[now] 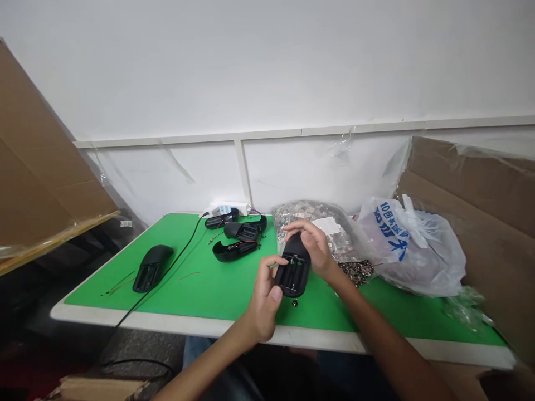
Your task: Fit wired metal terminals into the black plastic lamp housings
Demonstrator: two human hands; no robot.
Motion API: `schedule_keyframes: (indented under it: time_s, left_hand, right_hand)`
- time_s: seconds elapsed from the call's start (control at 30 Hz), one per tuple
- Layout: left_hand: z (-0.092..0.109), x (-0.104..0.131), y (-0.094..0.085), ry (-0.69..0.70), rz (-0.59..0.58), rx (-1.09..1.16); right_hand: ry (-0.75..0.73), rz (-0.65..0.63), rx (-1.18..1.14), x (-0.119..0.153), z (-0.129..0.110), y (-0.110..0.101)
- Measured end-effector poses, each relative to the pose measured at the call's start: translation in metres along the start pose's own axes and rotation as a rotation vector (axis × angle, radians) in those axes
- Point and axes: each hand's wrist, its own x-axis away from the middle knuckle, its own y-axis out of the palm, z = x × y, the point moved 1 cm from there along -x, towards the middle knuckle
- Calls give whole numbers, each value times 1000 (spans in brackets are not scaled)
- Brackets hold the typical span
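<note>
A black plastic shell (293, 273) with an open compartment is held between both hands above the green table top. My left hand (266, 298) grips its lower left side, the index finger at the compartment and the thumb near the lower edge. Wrapped round the shell's upper right end is my right hand (312, 245). Small metal parts show inside the compartment, too small to make out. Just below the shell, a small dark metal piece (295, 303) lies on the green surface.
Another black shell (152, 268) lies left beside a black cable (179, 255). Several black shells (235, 250) with wires lie at the back middle. Behind my right hand are a clear bag of parts (284, 214), a metal pile (357, 273) and a white bag (434, 262). Cardboard (485, 223) stands right.
</note>
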Motion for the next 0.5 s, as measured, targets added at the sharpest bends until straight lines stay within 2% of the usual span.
schedule_keyframes:
  time_s: [0.13,0.3,0.4,0.5]
  left_hand:
    - [0,4,0,-98,36,109]
    - [1,0,-7,-342,73,185]
    - [2,4,-12,-419,201,166]
    - [8,23,-24,-375,372,110]
  right_hand:
    - [-180,-16,253,0,-6,-15]
    - [-338,-61,464,1,-5,-18]
    - [-321,-173,478,7,3,-8]
    - [-227,-262,406,17,14,4]
